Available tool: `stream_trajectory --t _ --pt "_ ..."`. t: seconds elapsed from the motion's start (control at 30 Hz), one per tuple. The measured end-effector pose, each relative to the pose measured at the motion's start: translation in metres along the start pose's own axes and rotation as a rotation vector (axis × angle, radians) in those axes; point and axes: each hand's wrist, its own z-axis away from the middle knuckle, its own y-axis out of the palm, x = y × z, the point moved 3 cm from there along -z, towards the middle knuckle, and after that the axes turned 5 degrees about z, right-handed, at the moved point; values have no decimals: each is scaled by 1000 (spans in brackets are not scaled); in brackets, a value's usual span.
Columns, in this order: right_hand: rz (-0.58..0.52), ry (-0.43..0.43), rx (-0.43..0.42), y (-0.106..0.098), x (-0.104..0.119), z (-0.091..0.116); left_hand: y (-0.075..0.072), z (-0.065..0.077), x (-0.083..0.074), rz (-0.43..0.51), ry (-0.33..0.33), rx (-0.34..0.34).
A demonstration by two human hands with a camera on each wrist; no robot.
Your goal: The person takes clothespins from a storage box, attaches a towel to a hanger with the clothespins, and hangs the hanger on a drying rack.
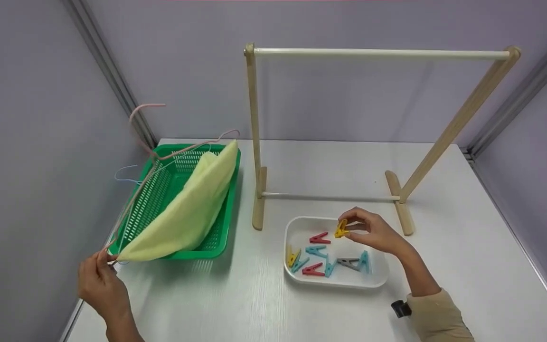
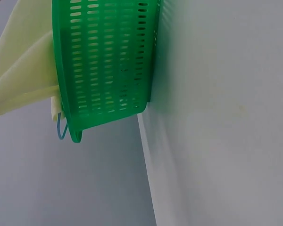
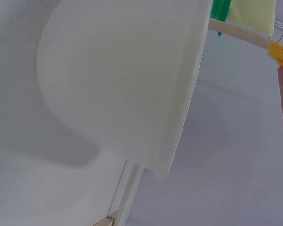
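My left hand (image 1: 104, 287) pinches one end of a pink clothes hanger (image 1: 141, 187), together with the corner of a pale yellow cloth (image 1: 183, 223). The cloth spans between the hanger's two ends, above the green basket (image 1: 227, 228); its folds show in the left wrist view beside the basket's slotted wall (image 2: 106, 61). Over the white tray (image 1: 335, 282), my right hand (image 1: 373, 231) holds a yellow clothespin (image 1: 341, 229) between thumb and fingers. The right wrist view catches the clothespin (image 3: 279, 52) at its edge. Beneath it in the tray lie several red, blue, grey and yellow clothespins (image 1: 318, 237).
A wooden rack with a white top rail (image 1: 378, 53) stands behind the tray, its feet (image 1: 258, 213) on the white table (image 1: 254, 294). Blue hanger hooks (image 1: 124, 175) poke out of the basket. Grey partition walls (image 1: 26, 142) enclose the table on three sides.
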Motion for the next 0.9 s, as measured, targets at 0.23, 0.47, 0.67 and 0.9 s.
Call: stream_trajectory --t 0.23,0.47,0.67,0.9 --pt "2 -8 3 1 0 2 -12 0 11 32 -38 26" --pt "-20 -14 8 0 0 0 -17 1 10 120 2 15" --pt "-18 -20 9 1 -1 -1 -22 -1 1 284 72 18" --pt "-23 -21 12 1 1 -1 -16 -7 -24 340 107 73"
